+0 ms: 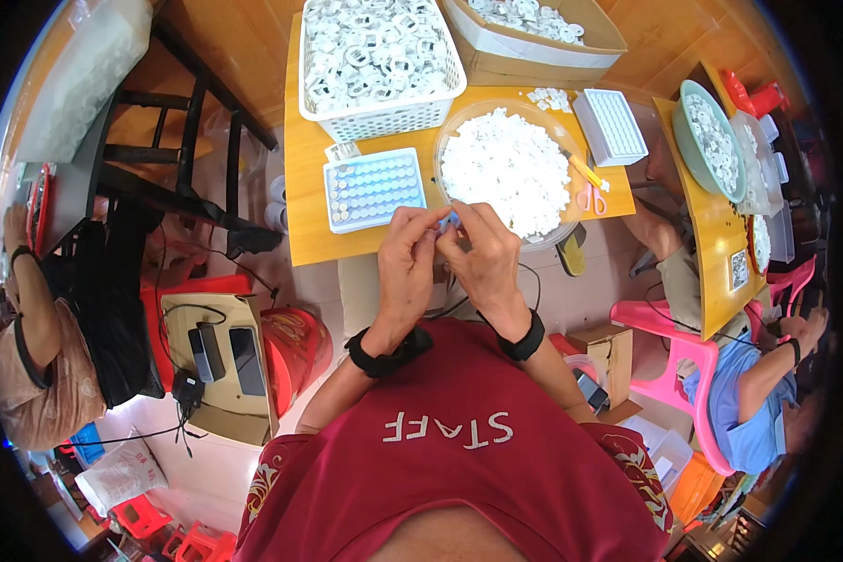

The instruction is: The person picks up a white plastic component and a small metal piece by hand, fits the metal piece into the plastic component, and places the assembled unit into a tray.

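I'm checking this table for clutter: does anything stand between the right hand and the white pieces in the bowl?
Only the near rim of the bowl shows between the right hand and the white pieces. The yellow cutter and pink scissors lie at its right side.

shirt, deep red, with white lettering and gold floral scrolls at the sleeves; wristbands, black. held piece, apparently blue, though largely hidden. table, yellow-brown. tray, white-rimmed, its cells forming a blue grid. basket, white, patterned with small holes. heaped pieces, white. scissors, pink; cutter, yellow. carton, brown with a white band. chair, bright pink. basin, pale green. slipper, olive yellow. neighbour's shirt, light blue. low stools, red.
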